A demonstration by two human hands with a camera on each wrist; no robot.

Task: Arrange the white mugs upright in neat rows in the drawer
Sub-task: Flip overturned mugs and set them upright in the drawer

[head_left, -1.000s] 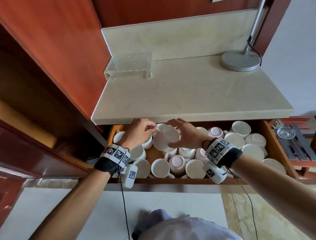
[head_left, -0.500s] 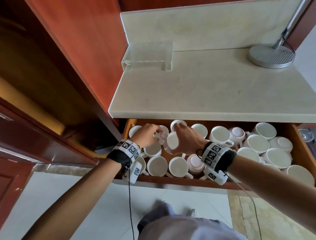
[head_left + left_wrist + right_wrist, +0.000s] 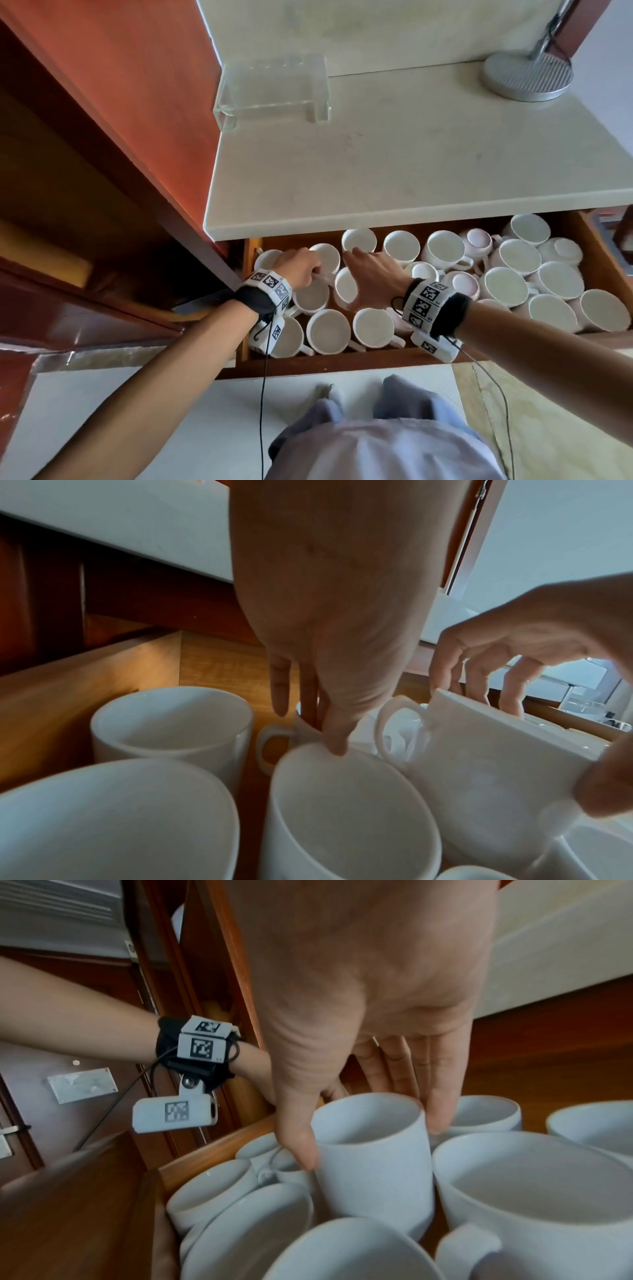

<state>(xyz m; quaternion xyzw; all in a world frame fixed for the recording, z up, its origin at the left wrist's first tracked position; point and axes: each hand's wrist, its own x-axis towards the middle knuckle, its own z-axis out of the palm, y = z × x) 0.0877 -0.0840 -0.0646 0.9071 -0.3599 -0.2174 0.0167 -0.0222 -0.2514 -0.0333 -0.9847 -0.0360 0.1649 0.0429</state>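
An open wooden drawer [image 3: 342, 364] holds several white mugs. At the left they stand upright in rows. My right hand [image 3: 347, 279] [image 3: 369, 1137] grips one white mug [image 3: 342, 289] [image 3: 373, 1177] by its sides, thumb on one side and fingers on the other. The mug is slightly tilted and low among the others. My left hand [image 3: 317, 270] [image 3: 318, 731] dips its fingers into the neighbouring mug [image 3: 327, 255] [image 3: 274, 737] near the drawer's back left and pinches its rim with the thumb outside.
The stone countertop [image 3: 411, 154] overhangs the drawer's back row. A clear acrylic stand [image 3: 274, 85] and a round metal lamp base [image 3: 527, 77] sit on it. At the drawer's right, mugs [image 3: 476, 240] lie jumbled, some upside down. A cupboard panel [image 3: 154, 102] flanks the left.
My right hand has brought the mug down from a steep tilt in the air to near upright among the rows. My left hand left its handle and moved to the neighbouring mug's rim.
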